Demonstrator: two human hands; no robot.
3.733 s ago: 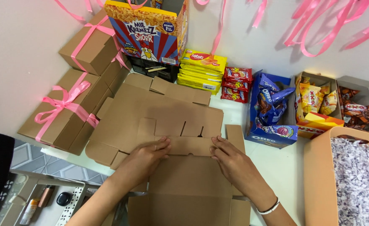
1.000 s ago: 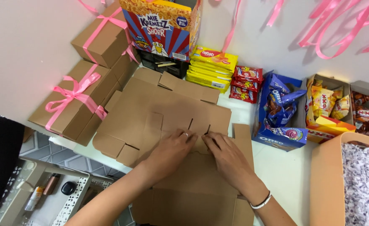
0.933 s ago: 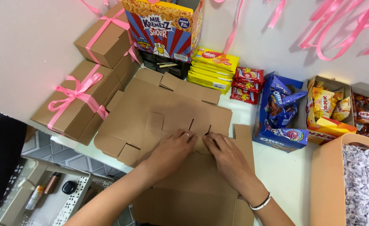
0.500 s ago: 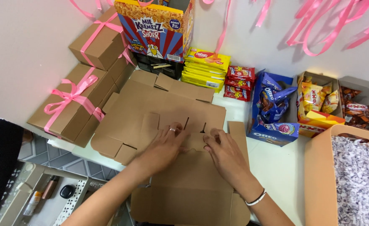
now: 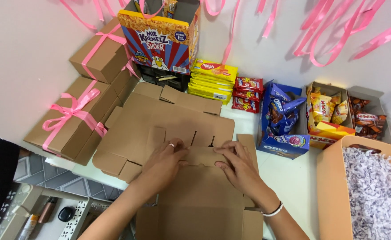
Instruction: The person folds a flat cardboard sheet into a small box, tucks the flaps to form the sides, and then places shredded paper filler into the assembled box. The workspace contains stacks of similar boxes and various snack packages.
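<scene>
A flat brown cardboard box blank (image 5: 200, 200) lies unfolded in front of me on the white table (image 5: 293, 173). My left hand (image 5: 162, 164) presses on the left part of its far flap, a ring on one finger. My right hand (image 5: 237, 166), with a bracelet at the wrist, presses the right part of the same flap. Both hands rest with fingers bent on the fold line. A second flat cardboard blank (image 5: 160, 120) lies under it, farther away.
Closed brown boxes tied with pink ribbon (image 5: 77, 118) are stacked at left. Snack cartons (image 5: 162, 38), yellow packets (image 5: 213, 78), red packets (image 5: 247, 93), a blue biscuit box (image 5: 282, 122) and small snack boxes (image 5: 333, 115) line the wall. An orange bin of shredded paper (image 5: 373, 195) stands right.
Both hands have stayed on the flap of the near blank, shifting slightly along the fold; the camera view tilted a little. The flap now lies pressed down.
</scene>
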